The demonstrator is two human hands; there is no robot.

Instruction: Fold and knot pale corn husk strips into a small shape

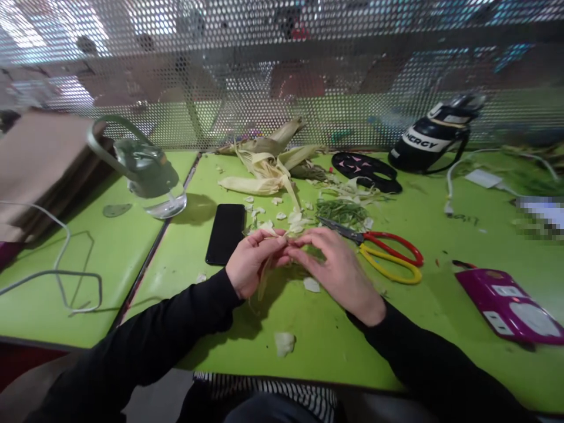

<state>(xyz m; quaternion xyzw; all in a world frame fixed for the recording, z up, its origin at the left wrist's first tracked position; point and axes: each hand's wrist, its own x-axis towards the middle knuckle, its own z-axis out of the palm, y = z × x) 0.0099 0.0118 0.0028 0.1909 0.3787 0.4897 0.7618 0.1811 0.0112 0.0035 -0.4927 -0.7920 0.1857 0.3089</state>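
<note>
- Husk strip: pale, pinched between both your hands over the green table, near the phone.
- Left hand and right hand: fingertips closed together on the strip.
- Step, as judged: folding or twisting the strip.
- Next move needs steady tension; the scissors lie just beside your right hand.

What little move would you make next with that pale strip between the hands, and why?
Probably pull the strip taut and fold or twist it. Both hands, left and right, pinch it at the fingertips above the table, and its loose end hangs below the left hand. The scissors lie untouched nearby.
</note>
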